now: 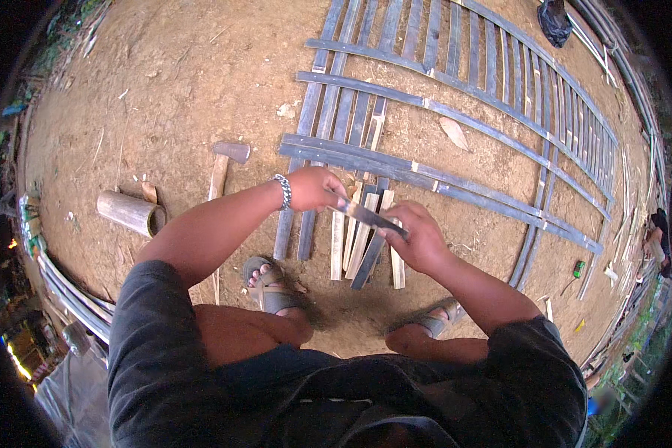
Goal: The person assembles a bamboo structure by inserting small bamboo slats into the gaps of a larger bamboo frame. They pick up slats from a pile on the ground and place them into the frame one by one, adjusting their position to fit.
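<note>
You hold a short dark strip (pixel 369 217) over loose slats (pixel 359 240) beside the slatted frame (pixel 373 155), left grip (pixel 315 190) and right grip (pixel 420 237) clamped near its opposite ends, where steady, even pressure and fingertips clear of sharp edges should serve best.

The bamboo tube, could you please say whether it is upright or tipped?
Tipped: the tube lies along the ground, its open end facing right.

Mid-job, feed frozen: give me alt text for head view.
A person's left hand and right hand hold a short dark strip above loose slats on dirt ground. Beyond lies a dark lattice; a hatchet and hollow tube lie to the left.
</note>
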The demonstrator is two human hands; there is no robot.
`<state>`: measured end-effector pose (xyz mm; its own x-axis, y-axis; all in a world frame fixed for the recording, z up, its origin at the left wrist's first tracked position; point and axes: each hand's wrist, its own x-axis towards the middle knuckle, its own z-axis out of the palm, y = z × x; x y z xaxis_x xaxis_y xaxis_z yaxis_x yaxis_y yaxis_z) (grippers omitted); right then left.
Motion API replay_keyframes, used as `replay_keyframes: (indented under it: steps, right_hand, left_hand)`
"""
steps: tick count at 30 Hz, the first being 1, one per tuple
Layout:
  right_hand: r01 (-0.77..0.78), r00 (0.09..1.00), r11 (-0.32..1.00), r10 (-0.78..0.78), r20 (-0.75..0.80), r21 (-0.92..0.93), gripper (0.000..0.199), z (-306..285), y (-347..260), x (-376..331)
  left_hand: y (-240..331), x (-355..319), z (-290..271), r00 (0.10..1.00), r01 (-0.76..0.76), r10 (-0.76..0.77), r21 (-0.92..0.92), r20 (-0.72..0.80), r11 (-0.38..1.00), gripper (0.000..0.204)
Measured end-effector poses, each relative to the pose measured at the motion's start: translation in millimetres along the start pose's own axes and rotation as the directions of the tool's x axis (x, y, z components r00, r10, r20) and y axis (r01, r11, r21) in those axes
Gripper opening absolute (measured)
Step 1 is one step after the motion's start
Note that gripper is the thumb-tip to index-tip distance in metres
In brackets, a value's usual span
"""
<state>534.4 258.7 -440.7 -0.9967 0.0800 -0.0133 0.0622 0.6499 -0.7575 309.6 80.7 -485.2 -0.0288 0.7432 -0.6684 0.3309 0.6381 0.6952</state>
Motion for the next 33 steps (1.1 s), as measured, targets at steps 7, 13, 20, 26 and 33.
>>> replay_keyframes:
  steps: [7, 13, 20, 26, 33]
  right_hand:
    - [-0.611, 0.790, 0.656, 0.472, 0.390, 0.443, 0.026, 28.0, 46.7, -22.7]
    - [-0.606, 0.632, 0.369, 0.761, 0.146, 0.704, 0.021, -13.9, 153.2, -0.4]
    - [-0.541, 0.680, 0.362, 0.720, 0.141, 0.759, 0.025, -17.1, 180.6, 90.5]
    - [-0.501, 0.665, 0.334, 0.739, 0.108, 0.798, 0.028, -2.5, 185.3, 132.4]
    - [-0.372, 0.641, 0.408, 0.763, -0.087, 0.834, 0.027, 0.4, 212.9, 143.3]
  left_hand:
    - [6.9, 9.7, 16.2, 0.989, -0.042, -0.006, -0.319, -0.146, 0.947, 0.063]
    - [-25.8, 6.7, 2.6, 0.885, 0.047, -0.131, -0.195, -0.447, 0.980, 0.069]
    - [-4.1, -7.2, 17.4, 0.947, 0.026, -0.087, -0.198, -0.308, 0.980, 0.058]
    - [-30.6, -16.6, 25.2, 0.934, -0.005, -0.078, -0.231, -0.350, 0.973, 0.053]
    - [-38.4, -33.1, 25.9, 0.924, 0.100, -0.175, -0.225, -0.341, 0.969, 0.053]
